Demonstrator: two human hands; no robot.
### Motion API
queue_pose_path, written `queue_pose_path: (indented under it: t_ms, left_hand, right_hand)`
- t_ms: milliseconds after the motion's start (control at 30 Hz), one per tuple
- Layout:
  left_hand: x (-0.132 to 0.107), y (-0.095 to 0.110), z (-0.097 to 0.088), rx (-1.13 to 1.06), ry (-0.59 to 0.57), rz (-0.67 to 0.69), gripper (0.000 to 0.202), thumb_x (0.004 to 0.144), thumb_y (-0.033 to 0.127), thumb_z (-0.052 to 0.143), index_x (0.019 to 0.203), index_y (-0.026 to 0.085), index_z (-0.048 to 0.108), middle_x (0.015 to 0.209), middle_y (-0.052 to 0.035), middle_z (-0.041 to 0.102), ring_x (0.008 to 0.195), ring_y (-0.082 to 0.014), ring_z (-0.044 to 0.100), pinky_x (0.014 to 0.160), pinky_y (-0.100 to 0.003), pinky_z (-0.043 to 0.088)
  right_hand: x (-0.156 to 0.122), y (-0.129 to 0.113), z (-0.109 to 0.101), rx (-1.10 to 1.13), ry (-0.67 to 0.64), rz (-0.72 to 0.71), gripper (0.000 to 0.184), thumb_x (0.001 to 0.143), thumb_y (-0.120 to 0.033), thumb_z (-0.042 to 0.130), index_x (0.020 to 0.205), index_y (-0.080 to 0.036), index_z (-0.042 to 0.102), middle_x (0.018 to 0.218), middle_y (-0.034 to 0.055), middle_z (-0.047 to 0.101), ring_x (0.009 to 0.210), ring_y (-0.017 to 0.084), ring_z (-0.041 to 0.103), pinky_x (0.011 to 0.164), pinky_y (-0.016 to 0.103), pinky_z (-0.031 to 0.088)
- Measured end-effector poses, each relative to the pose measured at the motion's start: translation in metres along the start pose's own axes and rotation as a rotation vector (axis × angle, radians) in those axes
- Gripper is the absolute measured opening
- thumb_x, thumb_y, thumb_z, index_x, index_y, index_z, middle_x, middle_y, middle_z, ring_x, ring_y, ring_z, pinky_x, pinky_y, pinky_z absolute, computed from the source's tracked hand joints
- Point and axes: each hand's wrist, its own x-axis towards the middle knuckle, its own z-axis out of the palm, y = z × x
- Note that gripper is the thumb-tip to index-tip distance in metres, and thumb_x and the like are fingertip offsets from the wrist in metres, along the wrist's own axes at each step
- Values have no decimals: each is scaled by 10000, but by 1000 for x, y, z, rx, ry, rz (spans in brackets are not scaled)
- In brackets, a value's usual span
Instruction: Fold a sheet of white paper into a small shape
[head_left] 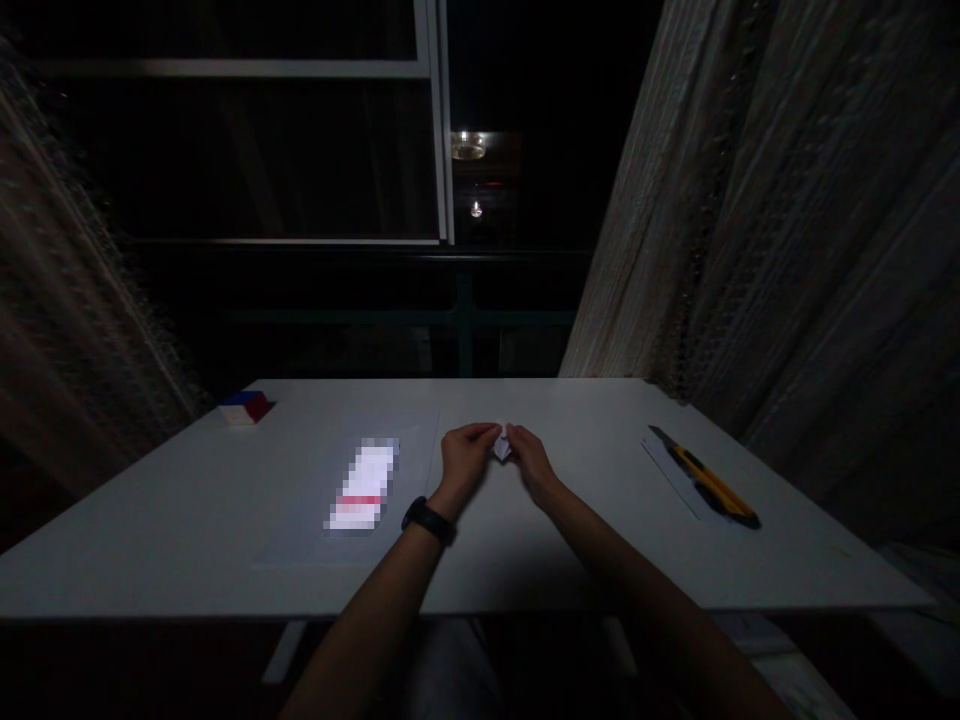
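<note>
Between my two hands is a small folded piece of white paper (502, 446), pointed at its lower end, just above the middle of the white table. My left hand (466, 460), with a dark band on its wrist, pinches the paper's left side between thumb and fingers. On the other side my right hand (531, 460) pinches the right edge. Both sets of fingers are closed, and they cover part of the paper. The dim light hides the finer folds.
A lit phone (365, 485), its screen blurred out, lies on a white sheet (296, 540) at the left. Farther left sits a blue, white and red cube-like block (245, 408). On the right a yellow-and-black utility knife (709, 480) rests by a paper strip (673, 478). Curtains (637, 200) flank the white table (600, 580).
</note>
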Motion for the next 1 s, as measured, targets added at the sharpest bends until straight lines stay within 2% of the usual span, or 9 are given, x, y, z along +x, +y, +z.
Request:
queue_pose_path:
  t_ms: [267,533,667,767,1000]
  left_hand:
    - [1,-6,0,-19,-4,-9,215,638,326,698,778,166,726,787,-84,708,744,-198,642,692,-287,477]
    - [-3,3,0,30,-20,17,213,648,330,688,774,162,728,777,-79,709,729,-194,642,690,-287,480]
    - [-3,4,0,32,-21,26,209,645,330,686,764,164,729,777,-76,710,728,-194,642,693,-290,480]
    - [-1,3,0,-42,-9,-30,222,617,315,710,760,146,727,755,-85,706,695,-190,636,667,-290,481]
    - [-2,7,0,-333,-1,-197,253,574,257,752,767,98,714,733,-91,695,635,-149,614,633,-271,483]
  right_hand:
    - [-4,-7,0,102,-11,82,330,631,-507,642,611,-187,565,564,-22,529,548,119,484,526,242,411]
    - [-4,-7,-2,177,14,122,303,586,-455,714,659,-170,642,581,-11,575,539,107,488,522,232,400]
    - [-3,-8,-3,166,31,129,337,568,-477,722,653,-157,660,604,7,605,538,107,489,522,236,389]
    - [-3,-9,-3,117,37,113,391,601,-536,678,621,-145,664,585,18,606,527,114,487,525,248,380]
    - [-3,-4,-5,-93,21,-26,483,683,-599,557,559,-139,638,521,9,562,518,118,461,539,247,345]
